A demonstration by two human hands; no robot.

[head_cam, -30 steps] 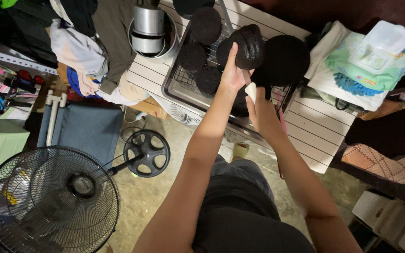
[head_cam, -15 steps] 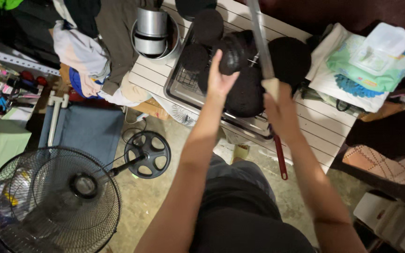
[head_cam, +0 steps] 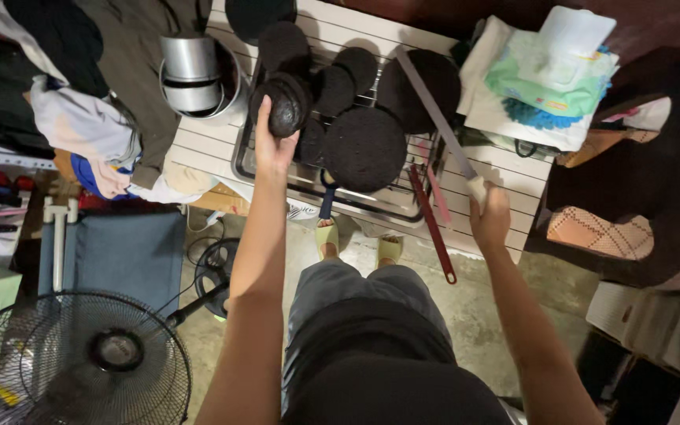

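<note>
1. A small round black cake (head_cam: pixel 285 106) is gripped by the left hand (head_cam: pixel 271 145), with the fingers wrapped around its lower edge; it is held up over the 9 o'clock end of the metal tray (head_cam: pixel 371 206).
2. The pale handle of a long knife (head_cam: pixel 437 118) is clasped by the right hand (head_cam: pixel 491 216), closed in a fist; the blade is pointed toward 11 o'clock, across the 3 o'clock side of the tray.
3. A large round black cake (head_cam: pixel 365 148) is seen at the middle of the tray, between the two hands and just beside the held cake.
4. More dark round cakes are laid on the rack behind it, toward 12 o'clock; one large one (head_cam: pixel 426 79) is partly crossed by the knife blade.
5. A red-handled tool (head_cam: pixel 433 224) is laid at the 3 o'clock edge of the tray, its handle pointing toward 5 o'clock over the edge of the slatted white bench (head_cam: pixel 198 149).
6. A steel pot (head_cam: pixel 194 75) is stood on the bench at 10 o'clock from the left hand.
7. Folded cloths and a white packet (head_cam: pixel 548 75) are piled at 1 o'clock from the right hand.
8. A floor fan (head_cam: pixel 76 362) is seen on the floor at 7 o'clock.
</note>
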